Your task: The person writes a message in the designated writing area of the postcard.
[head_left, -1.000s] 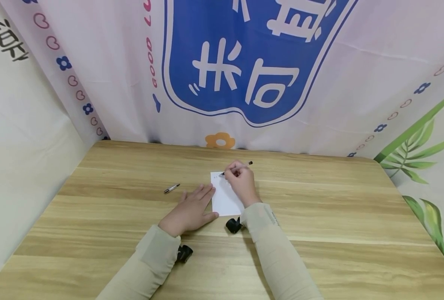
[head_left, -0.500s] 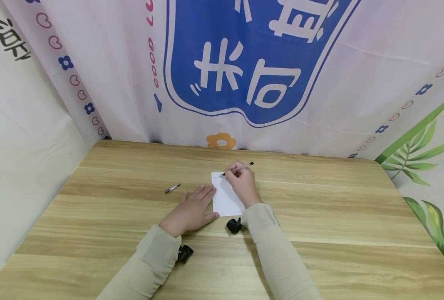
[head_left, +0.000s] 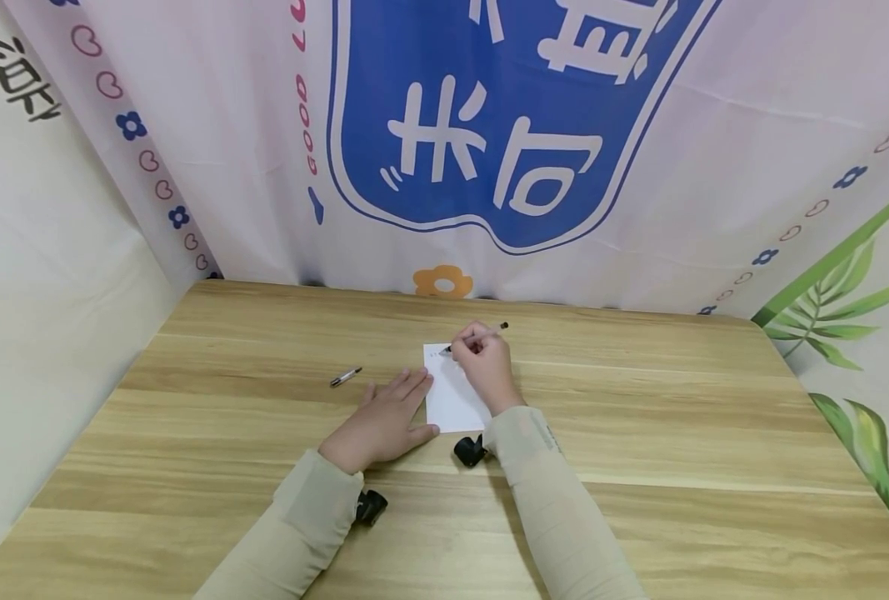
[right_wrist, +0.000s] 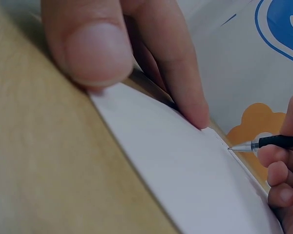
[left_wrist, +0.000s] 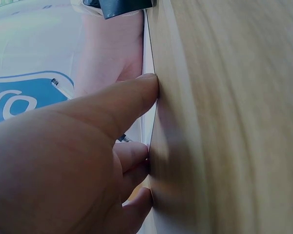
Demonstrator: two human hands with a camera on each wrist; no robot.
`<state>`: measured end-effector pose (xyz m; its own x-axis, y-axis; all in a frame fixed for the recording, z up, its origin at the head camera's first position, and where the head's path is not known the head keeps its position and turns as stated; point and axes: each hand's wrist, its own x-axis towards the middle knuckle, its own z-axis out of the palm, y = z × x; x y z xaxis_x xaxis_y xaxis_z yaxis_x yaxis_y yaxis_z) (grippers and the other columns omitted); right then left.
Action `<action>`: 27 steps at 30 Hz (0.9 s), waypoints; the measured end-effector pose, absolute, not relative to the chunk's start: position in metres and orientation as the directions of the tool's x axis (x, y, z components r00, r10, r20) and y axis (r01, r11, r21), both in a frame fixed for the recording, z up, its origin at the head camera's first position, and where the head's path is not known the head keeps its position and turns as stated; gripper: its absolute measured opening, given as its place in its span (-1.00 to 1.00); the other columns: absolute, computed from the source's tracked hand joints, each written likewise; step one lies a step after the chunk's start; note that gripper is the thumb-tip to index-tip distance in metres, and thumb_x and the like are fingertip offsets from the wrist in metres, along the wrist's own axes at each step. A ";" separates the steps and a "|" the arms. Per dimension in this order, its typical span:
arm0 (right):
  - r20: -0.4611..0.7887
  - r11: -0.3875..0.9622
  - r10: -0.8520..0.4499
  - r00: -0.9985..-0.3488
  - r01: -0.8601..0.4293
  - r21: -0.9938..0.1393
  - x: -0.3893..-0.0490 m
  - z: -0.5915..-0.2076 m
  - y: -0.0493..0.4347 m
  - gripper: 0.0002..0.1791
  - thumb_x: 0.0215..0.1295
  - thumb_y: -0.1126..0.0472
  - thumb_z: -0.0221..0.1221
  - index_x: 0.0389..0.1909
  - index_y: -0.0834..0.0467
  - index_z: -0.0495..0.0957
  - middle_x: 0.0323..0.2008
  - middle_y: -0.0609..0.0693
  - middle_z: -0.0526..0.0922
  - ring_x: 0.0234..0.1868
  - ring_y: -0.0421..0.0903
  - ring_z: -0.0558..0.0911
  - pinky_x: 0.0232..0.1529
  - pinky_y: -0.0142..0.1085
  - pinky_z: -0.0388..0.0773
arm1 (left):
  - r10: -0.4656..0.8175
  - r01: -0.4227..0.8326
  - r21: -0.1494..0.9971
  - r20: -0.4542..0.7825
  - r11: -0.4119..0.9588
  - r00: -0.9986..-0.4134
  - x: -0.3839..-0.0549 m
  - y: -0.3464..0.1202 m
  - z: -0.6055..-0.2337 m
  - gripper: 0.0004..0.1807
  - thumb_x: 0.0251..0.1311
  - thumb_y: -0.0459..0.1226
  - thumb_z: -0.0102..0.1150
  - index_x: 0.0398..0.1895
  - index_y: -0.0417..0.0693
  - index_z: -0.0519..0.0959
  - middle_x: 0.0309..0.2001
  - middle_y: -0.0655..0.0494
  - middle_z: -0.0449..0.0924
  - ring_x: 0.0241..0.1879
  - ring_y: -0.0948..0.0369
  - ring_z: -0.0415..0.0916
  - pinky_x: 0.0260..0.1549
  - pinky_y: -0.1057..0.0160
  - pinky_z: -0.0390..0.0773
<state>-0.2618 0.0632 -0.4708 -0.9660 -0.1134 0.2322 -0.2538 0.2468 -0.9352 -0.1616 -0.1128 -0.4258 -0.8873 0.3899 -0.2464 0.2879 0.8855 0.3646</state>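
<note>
My right hand (head_left: 485, 367) pinches a pen (head_left: 489, 331) with a clear barrel, its tip at the top of a white sheet of paper (head_left: 451, 400). In the right wrist view the silver tip and black grip of the pen (right_wrist: 278, 142) show against the far edge of the paper (right_wrist: 151, 141). Small dark marks stand near the top left of the sheet. My left hand (head_left: 380, 421) lies flat with fingers spread, its fingertips and thumb resting on the left side of the paper. Beyond it lies a short slim pen-like piece (head_left: 345, 377) with dark ends.
The wooden table (head_left: 676, 417) reaches back to a printed curtain (head_left: 264, 208). A small black camera (head_left: 469, 451) sits at the right wrist, and another black camera (head_left: 370, 507) at the left wrist.
The head view has shifted very slightly. Both hands, the paper and the short piece keep their places, and the pen tip stays near the top of the sheet.
</note>
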 end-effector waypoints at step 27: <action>0.214 0.239 -0.100 -0.972 -0.232 -0.943 -0.262 -0.470 0.063 -0.86 0.33 0.27 0.16 -0.44 0.13 0.60 -0.47 0.02 0.62 -0.47 -0.11 0.52 -0.46 -0.35 0.48 | 0.387 0.287 0.356 -0.250 0.889 -0.888 -0.164 -0.112 -0.427 -0.17 0.49 0.07 0.04 0.62 -0.17 0.03 0.63 -0.03 -0.10 0.60 -0.06 -0.19 0.41 -0.41 -0.14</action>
<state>-0.2619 0.0634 -0.4703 -0.9718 -0.0997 0.2136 -0.2317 0.2389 -0.9430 -0.1639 -0.1121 -0.4275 -0.8876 0.3868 -0.2501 0.2872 0.8893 0.3560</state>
